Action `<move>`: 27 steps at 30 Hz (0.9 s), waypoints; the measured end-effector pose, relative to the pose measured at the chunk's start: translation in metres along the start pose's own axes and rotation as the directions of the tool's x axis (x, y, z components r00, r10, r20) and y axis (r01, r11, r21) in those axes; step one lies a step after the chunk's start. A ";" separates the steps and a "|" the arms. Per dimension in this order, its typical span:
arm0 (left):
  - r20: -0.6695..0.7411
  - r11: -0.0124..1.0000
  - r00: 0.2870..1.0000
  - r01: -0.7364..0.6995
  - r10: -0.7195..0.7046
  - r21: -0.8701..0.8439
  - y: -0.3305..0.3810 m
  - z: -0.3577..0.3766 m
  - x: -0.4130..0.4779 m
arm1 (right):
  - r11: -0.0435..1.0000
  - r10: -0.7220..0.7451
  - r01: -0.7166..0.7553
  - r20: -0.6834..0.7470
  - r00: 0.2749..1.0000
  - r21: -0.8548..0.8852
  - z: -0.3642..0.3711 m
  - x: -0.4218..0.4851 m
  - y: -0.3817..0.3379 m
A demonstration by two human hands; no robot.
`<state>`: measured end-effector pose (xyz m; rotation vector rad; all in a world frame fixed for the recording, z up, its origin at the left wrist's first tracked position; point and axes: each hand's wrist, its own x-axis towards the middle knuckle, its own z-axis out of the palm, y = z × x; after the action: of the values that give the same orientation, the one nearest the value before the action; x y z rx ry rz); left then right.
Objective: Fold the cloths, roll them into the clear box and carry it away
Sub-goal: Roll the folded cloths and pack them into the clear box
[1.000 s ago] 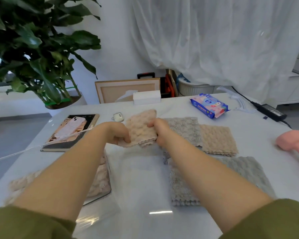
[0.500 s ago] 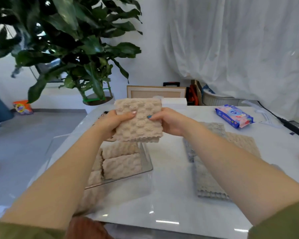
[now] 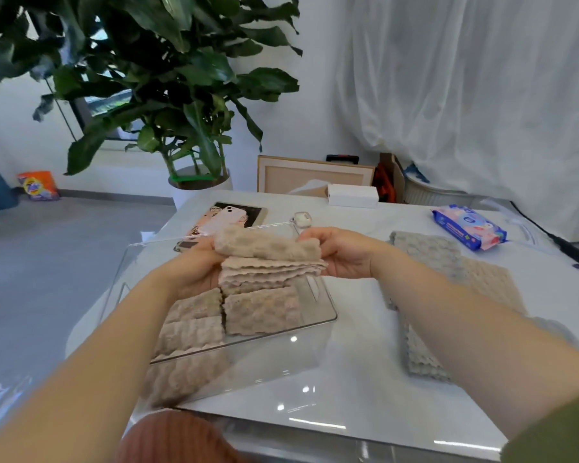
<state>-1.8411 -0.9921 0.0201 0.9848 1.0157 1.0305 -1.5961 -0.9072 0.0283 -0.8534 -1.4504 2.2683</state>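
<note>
Clear box (image 3: pixel 326 317): set at the near-left corner of the table (image 3: pixel 348 379). Several folded beige cloths (image 3: pixel 261 312) are already packed in its near half, and the 12 o'clock end is left free.
Held cloth (image 3: pixel 268 253): a folded beige piece. Half a second ago it was held upright, face on. It has now been tipped flat, with its layered edges turned to the camera, and lowered to the box's 12 o'clock end. Whether it is above the rim or just inside cannot be told.
Left hand (image 3: pixel 194 267): curled round the cloth's 9 o'clock end.
Right hand (image 3: pixel 343 252): the cloth's 3 o'clock end is pinched.
Flat cloths (image 3: pixel 425 250): grey and beige pieces spread at 3 o'clock of the box, not yet folded.
Meaning: the fold is judged done and placement is under way. More cloths are left to be processed before the box is carried away.
</note>
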 end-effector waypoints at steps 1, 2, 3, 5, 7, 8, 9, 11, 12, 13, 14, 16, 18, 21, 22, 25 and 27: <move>0.046 0.997 0.998 0.045 -0.043 -0.056 0.000 -0.003 -0.001 | 0.994 0.040 -0.042 -0.022 0.999 -0.099 -0.001 0.001 -0.002; 0.080 0.994 0.992 0.102 -0.098 -0.038 -0.002 -0.006 0.000 | 0.964 0.078 -0.085 -0.038 0.996 -0.251 -0.001 0.002 -0.005; 0.101 0.983 0.979 0.170 -0.176 0.062 -0.006 -0.008 0.000 | 0.893 0.124 -0.133 -0.049 0.991 -0.429 0.001 0.004 -0.007; 0.093 0.870 0.945 0.245 -0.312 0.427 -0.016 -0.012 0.005 | 0.662 0.222 -0.211 -0.081 0.972 -0.719 0.012 0.012 -0.012; 0.087 0.673 0.907 0.238 -0.412 0.700 -0.026 -0.010 0.013 | 0.393 0.336 -0.280 -0.146 0.930 -0.876 0.033 0.026 -0.008; 0.087 0.589 0.882 0.234 -0.464 0.773 -0.030 -0.006 0.016 | 0.258 0.393 -0.307 -0.191 0.900 -0.916 0.042 0.035 0.000; 0.082 0.534 0.856 0.241 -0.511 0.810 -0.034 -0.003 0.018 | 0.123 0.434 -0.327 -0.246 0.867 -0.937 0.049 0.045 0.010; 0.062 0.501 0.834 0.269 -0.548 0.823 -0.041 -0.001 0.022 | -0.042 0.474 -0.361 -0.337 0.814 -0.932 0.052 0.062 0.032; 0.044 0.510 0.844 0.280 -0.534 0.813 -0.045 -0.004 0.023 | -0.060 0.481 -0.376 -0.357 0.801 -0.925 0.052 0.066 0.041; 0.017 0.526 0.864 0.290 -0.503 0.800 -0.048 -0.008 0.023 | -0.052 0.472 -0.393 -0.369 0.801 -0.918 0.052 0.068 0.047; -0.016 0.542 0.886 0.298 -0.464 0.786 -0.050 -0.014 0.024 | -0.036 0.459 -0.407 -0.377 0.805 -0.913 0.052 0.068 0.050; -0.060 0.554 0.925 0.275 -0.374 0.786 -0.049 -0.023 0.025 | -0.019 0.433 -0.434 -0.399 0.808 -0.901 0.053 0.068 0.053; -0.075 0.527 0.954 0.226 -0.292 0.819 -0.047 -0.027 0.029 | -0.018 0.430 -0.443 -0.407 0.806 -0.896 0.052 0.068 0.056; -0.041 0.380 0.909 0.215 -0.415 0.900 -0.049 -0.028 0.030 | -0.086 0.416 -0.389 -0.388 0.822 -0.917 0.052 0.067 0.056; -0.052 0.324 0.881 0.227 -0.470 0.919 -0.049 -0.029 0.029 | -0.126 0.404 -0.359 -0.378 0.833 -0.925 0.053 0.067 0.056; -0.069 0.374 0.942 0.197 -0.330 0.906 -0.042 -0.032 0.033 | -0.197 0.358 -0.305 -0.358 0.862 -0.932 0.054 0.066 0.061; -0.070 0.497 0.983 0.147 -0.171 0.855 -0.041 -0.032 0.034 | -0.181 0.345 -0.299 -0.345 0.873 -0.937 0.054 0.066 0.063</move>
<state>-1.8576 -0.9637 -0.0326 1.6640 1.6288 0.2729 -1.6780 -0.9366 -0.0325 -1.6888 -3.3229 0.7383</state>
